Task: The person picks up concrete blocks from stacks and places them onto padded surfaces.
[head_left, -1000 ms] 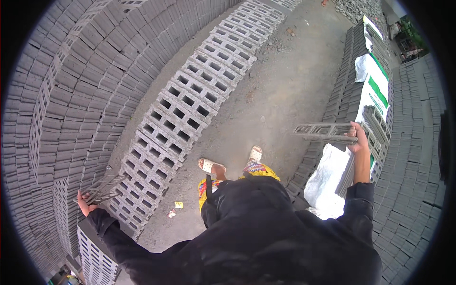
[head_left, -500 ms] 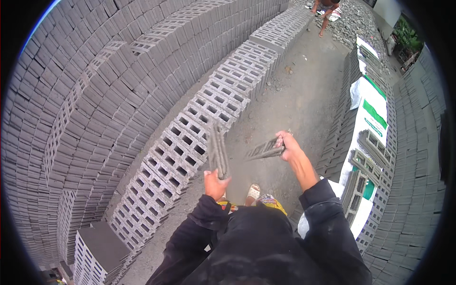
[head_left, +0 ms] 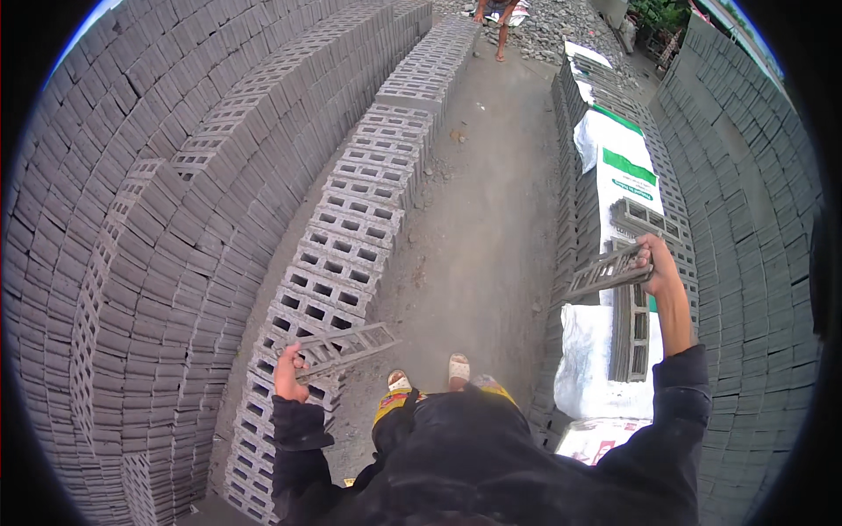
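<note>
A dusty aisle [head_left: 491, 202] runs between two banks of grey blocks, the left wall [head_left: 193, 289] and the right wall [head_left: 754, 289], with one co-worker [head_left: 502, 31] partly visible at the far end. We count two hands at work, each on a ladder-like frame, and at least two piles of similar frames, a near pile [head_left: 628, 337] and a far pile [head_left: 647, 219], on white-and-green sacks [head_left: 630, 165]. The left hand [head_left: 288, 375], forearm raised, has its fingers curled around the end of the left frame [head_left: 351, 349], above the hollow-block row [head_left: 338, 241]. The right hand [head_left: 660, 263], arm stretched outward, grips the right frame [head_left: 605, 270] beside the piles; whether they touch, we cannot tell.
</note>
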A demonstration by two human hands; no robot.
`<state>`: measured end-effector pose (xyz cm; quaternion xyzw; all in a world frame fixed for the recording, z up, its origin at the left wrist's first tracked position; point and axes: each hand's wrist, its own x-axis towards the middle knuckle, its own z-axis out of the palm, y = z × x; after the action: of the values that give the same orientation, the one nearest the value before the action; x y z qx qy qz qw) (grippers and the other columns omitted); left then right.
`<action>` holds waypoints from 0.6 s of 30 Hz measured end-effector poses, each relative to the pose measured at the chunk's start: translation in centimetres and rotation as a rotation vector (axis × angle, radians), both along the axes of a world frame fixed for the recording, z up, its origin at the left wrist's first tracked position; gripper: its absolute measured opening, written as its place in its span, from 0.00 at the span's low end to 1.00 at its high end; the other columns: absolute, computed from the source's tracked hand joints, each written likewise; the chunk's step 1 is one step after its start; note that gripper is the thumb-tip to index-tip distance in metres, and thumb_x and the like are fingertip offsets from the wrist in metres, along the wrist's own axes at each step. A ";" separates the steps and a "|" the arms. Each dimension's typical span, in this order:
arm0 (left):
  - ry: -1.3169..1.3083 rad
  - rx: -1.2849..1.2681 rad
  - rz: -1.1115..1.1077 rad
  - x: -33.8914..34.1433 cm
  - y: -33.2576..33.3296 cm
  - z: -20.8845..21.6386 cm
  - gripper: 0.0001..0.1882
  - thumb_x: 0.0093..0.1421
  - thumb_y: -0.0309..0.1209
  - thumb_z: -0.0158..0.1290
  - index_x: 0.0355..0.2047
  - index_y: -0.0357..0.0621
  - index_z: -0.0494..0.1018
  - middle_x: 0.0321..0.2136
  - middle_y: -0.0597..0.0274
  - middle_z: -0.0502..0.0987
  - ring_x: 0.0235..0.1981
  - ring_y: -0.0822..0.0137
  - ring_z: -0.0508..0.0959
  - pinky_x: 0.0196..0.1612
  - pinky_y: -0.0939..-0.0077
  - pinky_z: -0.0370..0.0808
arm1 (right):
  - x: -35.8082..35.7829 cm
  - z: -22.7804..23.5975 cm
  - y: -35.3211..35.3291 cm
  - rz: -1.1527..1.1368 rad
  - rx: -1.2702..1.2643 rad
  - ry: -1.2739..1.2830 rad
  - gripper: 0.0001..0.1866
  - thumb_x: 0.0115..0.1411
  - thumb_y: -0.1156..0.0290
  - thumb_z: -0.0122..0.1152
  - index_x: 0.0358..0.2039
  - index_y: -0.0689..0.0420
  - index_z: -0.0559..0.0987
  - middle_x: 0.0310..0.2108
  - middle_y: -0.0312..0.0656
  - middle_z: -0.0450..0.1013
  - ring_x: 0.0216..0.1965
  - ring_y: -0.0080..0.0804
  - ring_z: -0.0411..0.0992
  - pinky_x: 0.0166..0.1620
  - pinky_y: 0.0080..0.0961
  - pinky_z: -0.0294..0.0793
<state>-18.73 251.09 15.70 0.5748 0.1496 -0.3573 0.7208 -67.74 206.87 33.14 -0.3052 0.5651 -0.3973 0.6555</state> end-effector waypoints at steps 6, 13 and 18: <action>-0.542 1.052 0.353 9.7 10.0 -5.2 0.17 0.53 0.43 0.54 0.30 0.40 0.74 0.23 0.57 0.76 0.24 0.59 0.75 0.34 0.64 0.68 | -3.3 2.3 1.0 -0.038 0.130 -0.067 0.15 0.54 0.71 0.52 0.13 0.45 0.63 0.07 0.21 0.57 0.07 0.14 0.55 0.20 0.18 0.60; -0.943 1.386 0.320 10.0 0.8 -2.0 0.26 0.53 0.48 0.53 0.36 0.32 0.75 0.26 0.44 0.78 0.29 0.47 0.77 0.43 0.57 0.63 | 12.3 -11.4 3.5 0.044 0.036 0.240 0.10 0.48 0.74 0.54 0.16 0.50 0.64 0.11 0.30 0.57 0.11 0.21 0.56 0.17 0.24 0.60; -1.396 0.714 -0.435 -5.8 -5.8 -3.3 0.19 0.46 0.43 0.60 0.23 0.37 0.73 0.22 0.43 0.75 0.30 0.43 0.72 0.40 0.55 0.64 | 31.0 -11.9 12.0 0.371 0.039 0.087 0.04 0.49 0.75 0.55 0.21 0.57 0.69 0.14 0.34 0.61 0.14 0.24 0.60 0.20 0.26 0.64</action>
<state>-24.51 245.32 12.44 0.8766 -0.3443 0.0206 0.3355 -36.73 218.90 21.22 -0.4083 0.5344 -0.2450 0.6983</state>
